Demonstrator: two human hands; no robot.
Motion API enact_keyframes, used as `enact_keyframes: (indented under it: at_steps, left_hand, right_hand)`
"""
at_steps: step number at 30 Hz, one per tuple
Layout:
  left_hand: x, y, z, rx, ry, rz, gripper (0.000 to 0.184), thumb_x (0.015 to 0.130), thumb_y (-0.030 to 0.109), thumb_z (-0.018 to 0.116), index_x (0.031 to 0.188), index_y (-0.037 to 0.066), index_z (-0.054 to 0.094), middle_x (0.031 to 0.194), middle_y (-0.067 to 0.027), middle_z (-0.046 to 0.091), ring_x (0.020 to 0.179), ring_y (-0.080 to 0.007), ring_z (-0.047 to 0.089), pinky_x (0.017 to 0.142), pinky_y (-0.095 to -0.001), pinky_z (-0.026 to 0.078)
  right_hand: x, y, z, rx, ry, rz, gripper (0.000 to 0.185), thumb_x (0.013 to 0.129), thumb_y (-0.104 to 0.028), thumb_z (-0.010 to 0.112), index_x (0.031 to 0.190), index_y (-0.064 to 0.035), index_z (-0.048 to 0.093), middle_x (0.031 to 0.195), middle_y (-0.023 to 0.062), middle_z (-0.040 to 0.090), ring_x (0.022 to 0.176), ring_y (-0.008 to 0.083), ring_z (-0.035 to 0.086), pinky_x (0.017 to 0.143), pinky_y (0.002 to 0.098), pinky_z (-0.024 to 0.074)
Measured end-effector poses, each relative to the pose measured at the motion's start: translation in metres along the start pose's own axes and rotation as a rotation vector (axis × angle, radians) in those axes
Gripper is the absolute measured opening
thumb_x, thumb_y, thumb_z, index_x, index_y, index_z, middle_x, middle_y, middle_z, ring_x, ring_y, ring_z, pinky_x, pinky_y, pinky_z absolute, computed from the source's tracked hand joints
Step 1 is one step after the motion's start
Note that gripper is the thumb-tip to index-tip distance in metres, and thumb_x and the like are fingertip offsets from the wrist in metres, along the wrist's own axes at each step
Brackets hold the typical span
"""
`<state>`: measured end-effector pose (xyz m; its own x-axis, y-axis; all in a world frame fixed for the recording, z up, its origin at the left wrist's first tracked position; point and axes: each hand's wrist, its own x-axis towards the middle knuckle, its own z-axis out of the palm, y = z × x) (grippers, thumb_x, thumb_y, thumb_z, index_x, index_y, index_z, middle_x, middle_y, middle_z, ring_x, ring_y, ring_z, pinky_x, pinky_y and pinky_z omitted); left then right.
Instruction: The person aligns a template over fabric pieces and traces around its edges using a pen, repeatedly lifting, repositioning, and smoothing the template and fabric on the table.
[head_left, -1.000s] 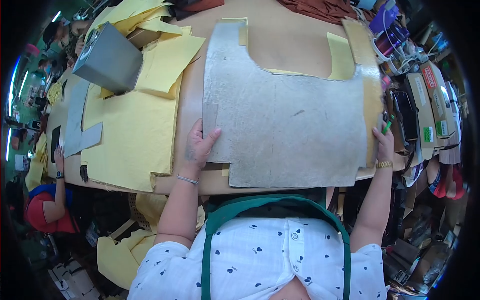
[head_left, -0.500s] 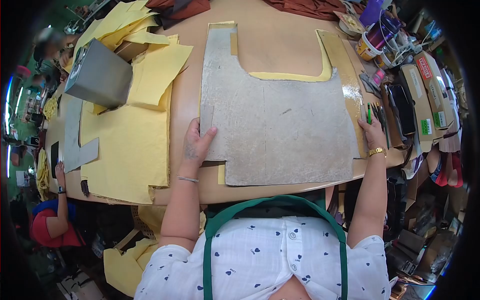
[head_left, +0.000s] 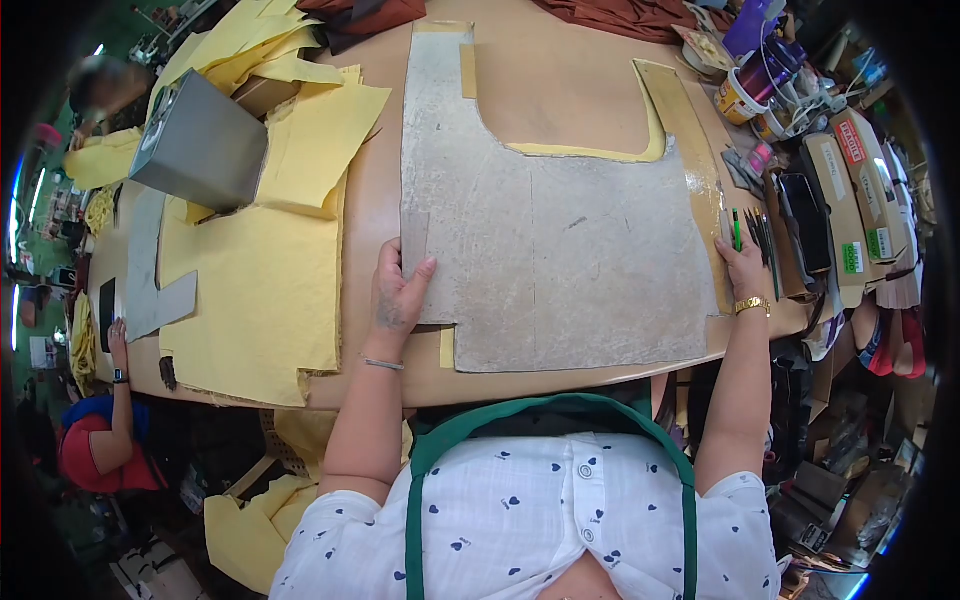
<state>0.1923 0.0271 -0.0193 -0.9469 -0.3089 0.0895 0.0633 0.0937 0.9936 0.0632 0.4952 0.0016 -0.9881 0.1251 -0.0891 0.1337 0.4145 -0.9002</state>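
A large grey cardboard pattern with a deep cut-out at its far side lies flat before me, over yellow material that shows along the cut-out. My left hand is closed on the pattern's left edge, thumb on top and fingers partly hidden. At the right edge, my right hand has its fingers closed around a green pencil. That hand rests against a shiny brown tape strip on the pattern's border.
Stacked yellow sheets lie left, bearing a grey metal block and a smaller grey pattern. Several pencils, a phone and boxes crowd the right. A co-worker's hand touches the table's far left.
The pattern's far left arm has shifted slightly away from me, and its near left corner a little right. My hands keep their places. Yellow material now shows by another person at upper left.
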Motion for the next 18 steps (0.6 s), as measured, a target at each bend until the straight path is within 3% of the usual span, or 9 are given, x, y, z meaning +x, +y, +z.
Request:
enact_keyframes:
  at_steps: [10, 13, 18]
  left_hand:
    - [0.002, 0.015, -0.002, 0.485, 0.020, -0.012, 0.039, 0.076, 0.021, 0.063, 0.101, -0.005, 0.049, 0.090, -0.0197, 0.057, 0.084, -0.0301, 0.055, 0.076, -0.0340, 0.043]
    - [0.001, 0.011, -0.003, 0.643, 0.071, 0.131, 0.038, 0.075, 0.020, 0.063, 0.103, -0.004, 0.051, 0.088, -0.0145, 0.054, 0.081, -0.0225, 0.052, 0.073, -0.0314, 0.042]
    - [-0.002, 0.019, 0.001, 0.741, 0.075, 0.095, 0.044, 0.076, 0.021, 0.062, 0.108, -0.006, 0.048, 0.088, -0.0162, 0.048, 0.084, -0.0286, 0.048, 0.076, -0.0345, 0.041]
  right_hand:
    - [0.000, 0.000, 0.002, -0.125, 0.065, -0.040, 0.026, 0.075, -0.017, 0.064, 0.092, 0.0010, 0.058, 0.073, 0.0006, 0.057, 0.062, 0.0070, 0.048, 0.058, 0.0228, 0.0396]
    - [0.001, 0.000, 0.002, -0.142, 0.074, -0.035, 0.026, 0.074, -0.018, 0.064, 0.092, 0.0008, 0.059, 0.071, 0.0005, 0.057, 0.062, 0.0071, 0.048, 0.058, 0.0231, 0.0398]
    - [0.009, 0.013, -0.002, -0.183, 0.055, -0.035, 0.027, 0.074, -0.020, 0.065, 0.091, 0.0007, 0.060, 0.071, 0.0015, 0.058, 0.061, 0.0079, 0.049, 0.058, 0.0240, 0.0410]
